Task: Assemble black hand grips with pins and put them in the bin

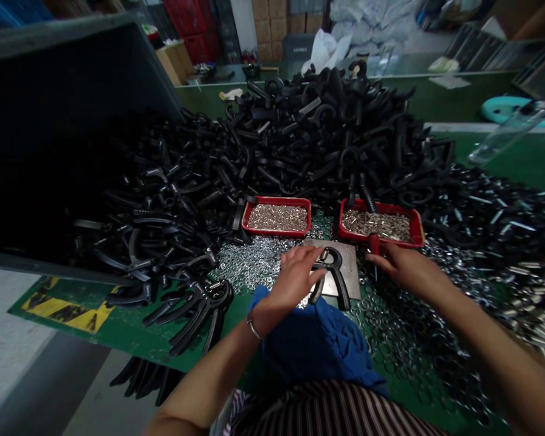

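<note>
While a bin point(149, 66) is tipped over the desk's point(149, 345) left edge, seemingly so that black parts point(172, 169) can be spilled within reach, a handle point(340, 283) is held on a plate point(353, 266) near the front edge, pinched by the left hand point(295, 275), probably for steadiness. A red tool point(373, 244) is grasped by the right hand point(406, 267), beside a tray point(418, 230). Rings point(381, 339) are strewn over the green surface; beyond the far edge, cartons point(269, 18) are stacked.

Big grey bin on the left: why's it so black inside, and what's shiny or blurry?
Head view: the grey bin is deeply shadowed inside, maybe because little light gets in; head view too: metal rings glint, pale sacks behind look soft.
</note>
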`<state>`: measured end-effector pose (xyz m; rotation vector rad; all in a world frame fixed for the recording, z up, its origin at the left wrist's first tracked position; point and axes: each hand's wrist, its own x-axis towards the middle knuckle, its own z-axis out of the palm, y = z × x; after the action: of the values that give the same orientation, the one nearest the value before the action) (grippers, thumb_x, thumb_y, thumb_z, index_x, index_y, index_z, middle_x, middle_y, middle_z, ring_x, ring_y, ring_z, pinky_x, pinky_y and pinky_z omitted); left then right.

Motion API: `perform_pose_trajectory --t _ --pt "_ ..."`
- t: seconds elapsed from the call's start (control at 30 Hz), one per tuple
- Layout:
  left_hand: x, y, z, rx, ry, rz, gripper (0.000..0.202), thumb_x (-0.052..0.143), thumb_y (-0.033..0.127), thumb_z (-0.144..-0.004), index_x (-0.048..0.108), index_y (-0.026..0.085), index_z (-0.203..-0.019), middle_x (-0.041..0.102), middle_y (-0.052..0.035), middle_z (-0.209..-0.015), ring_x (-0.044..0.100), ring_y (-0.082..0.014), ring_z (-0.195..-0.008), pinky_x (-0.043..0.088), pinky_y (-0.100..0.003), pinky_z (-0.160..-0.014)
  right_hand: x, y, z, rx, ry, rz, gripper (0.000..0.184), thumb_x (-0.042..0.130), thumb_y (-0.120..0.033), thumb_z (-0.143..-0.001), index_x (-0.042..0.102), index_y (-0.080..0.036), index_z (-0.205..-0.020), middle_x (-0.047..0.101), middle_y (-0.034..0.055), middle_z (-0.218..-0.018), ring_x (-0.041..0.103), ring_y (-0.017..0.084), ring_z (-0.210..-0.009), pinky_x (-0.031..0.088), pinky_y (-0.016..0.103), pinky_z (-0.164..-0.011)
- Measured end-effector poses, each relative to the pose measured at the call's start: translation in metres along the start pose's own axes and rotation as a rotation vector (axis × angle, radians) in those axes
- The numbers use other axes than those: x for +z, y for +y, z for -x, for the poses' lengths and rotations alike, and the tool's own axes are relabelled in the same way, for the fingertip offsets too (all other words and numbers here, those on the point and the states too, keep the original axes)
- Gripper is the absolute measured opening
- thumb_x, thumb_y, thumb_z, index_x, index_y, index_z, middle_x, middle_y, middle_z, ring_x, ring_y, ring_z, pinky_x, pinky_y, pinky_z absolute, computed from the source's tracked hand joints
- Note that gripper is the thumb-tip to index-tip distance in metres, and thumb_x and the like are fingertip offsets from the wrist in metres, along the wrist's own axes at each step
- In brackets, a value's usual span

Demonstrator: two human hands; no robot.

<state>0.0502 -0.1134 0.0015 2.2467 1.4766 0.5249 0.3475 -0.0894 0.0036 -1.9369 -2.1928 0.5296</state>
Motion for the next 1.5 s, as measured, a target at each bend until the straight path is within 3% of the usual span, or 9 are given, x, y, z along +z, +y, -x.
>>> perform_pose_trajectory --t 0.13,0.23,0.37,0.47,0.87,1.07,1.2,1.33,1.5 --pt "-0.052 -0.037 -0.053 -0.092 0.105 -0.306 0.031 0.042 0.026 -0.101 0.066 0.019 -0.118 0.066 -0.0119 -0.118 0.059 -0.0246 -0.113 0.040 -0.040 -0.103 -0.014 -0.043 -0.023 -0.235 0.111 -0.034 0.028 0.052 -0.042 -0.096 0.070 -0.022 -0.103 0.073 0.0086 -0.101 0.068 0.025 -0.089 0.049 0.035 -0.079" --pt "-0.074 -0.065 -0.090 -0.298 -0.009 -0.561 0.025 0.049 0.012 -0.092 0.071 0.007 -0.103 0.068 -0.0217 -0.106 0.065 -0.0306 -0.104 0.048 -0.040 -0.091 -0.006 -0.099 -0.060 -0.434 0.121 0.027 0.023 0.052 -0.030 -0.096 0.073 -0.019 -0.098 0.071 0.0096 -0.100 0.064 0.023 -0.093 0.047 0.033 -0.082" --pt "-0.071 -0.077 -0.099 -0.319 -0.030 -0.621 0.023 0.049 0.007 -0.088 0.071 0.005 -0.096 0.070 -0.0218 -0.094 0.070 -0.0294 -0.093 0.051 -0.035 -0.082 0.019 -0.157 -0.112 -0.580 0.069 0.195 0.020 0.055 -0.022 -0.093 0.075 -0.017 -0.092 0.071 0.0110 -0.096 0.058 0.025 -0.099 0.044 0.033 -0.087" --pt "-0.061 -0.078 -0.089 -0.311 0.014 -0.659 0.031 0.039 0.006 -0.091 0.066 0.003 -0.106 0.068 -0.0225 -0.102 0.069 -0.0283 -0.097 0.051 -0.035 -0.083 0.034 -0.173 -0.138 -0.608 0.045 0.203 0.016 0.061 -0.020 -0.088 0.075 -0.015 -0.089 0.071 0.0136 -0.096 0.057 0.026 -0.100 0.041 0.036 -0.091" --pt "-0.051 -0.084 -0.088 -0.348 0.110 -0.573 0.035 0.024 0.006 -0.097 0.055 0.004 -0.113 0.063 -0.0227 -0.109 0.065 -0.0268 -0.101 0.049 -0.034 -0.084 0.053 -0.169 -0.147 -0.520 0.097 0.009 0.018 0.049 -0.016 -0.092 0.066 -0.013 -0.097 0.069 0.0160 -0.104 0.058 0.027 -0.101 0.039 0.038 -0.094" --pt "-0.051 -0.093 -0.084 -0.270 0.142 -0.460 0.028 0.032 0.007 -0.097 0.057 0.010 -0.110 0.063 -0.0175 -0.111 0.064 -0.0238 -0.102 0.047 -0.032 -0.089 0.037 -0.166 -0.145 -0.437 0.121 -0.223 0.016 0.047 -0.017 -0.090 0.060 -0.014 -0.099 0.069 0.0114 -0.098 0.062 0.021 -0.091 0.046 0.032 -0.083" --pt "-0.049 -0.103 -0.080 -0.227 0.209 -0.324 0.019 0.042 0.018 -0.099 0.060 0.012 -0.103 0.065 -0.0141 -0.107 0.062 -0.0211 -0.099 0.046 -0.031 -0.091 0.020 -0.132 -0.107 -0.375 0.088 -0.447 0.020 0.045 -0.029 -0.092 0.056 -0.017 -0.102 0.068 0.0057 -0.094 0.065 0.016 -0.077 0.051 0.029 -0.072" --pt "-0.049 -0.107 -0.079 -0.184 0.361 -0.148 0.014 0.050 0.019 -0.097 0.063 0.016 -0.092 0.067 -0.0094 -0.098 0.061 -0.0202 -0.097 0.045 -0.031 -0.092 0.023 -0.084 -0.047 -0.157 -0.116 -0.844 0.029 0.062 -0.047 -0.084 0.059 -0.019 -0.089 0.066 0.0016 -0.082 0.062 0.015 -0.064 0.051 0.029 -0.063" --pt "-0.045 -0.076 -0.066 -0.005 0.525 0.158 0.010 0.057 0.014 -0.091 0.066 0.017 -0.092 0.067 -0.0064 -0.095 0.062 -0.0199 -0.097 0.047 -0.033 -0.092 0.048 -0.061 0.000 -0.151 0.038 -0.638 0.026 0.064 -0.047 -0.086 0.065 -0.021 -0.083 0.068 0.0032 -0.080 0.063 0.020 -0.071 0.051 0.034 -0.069"
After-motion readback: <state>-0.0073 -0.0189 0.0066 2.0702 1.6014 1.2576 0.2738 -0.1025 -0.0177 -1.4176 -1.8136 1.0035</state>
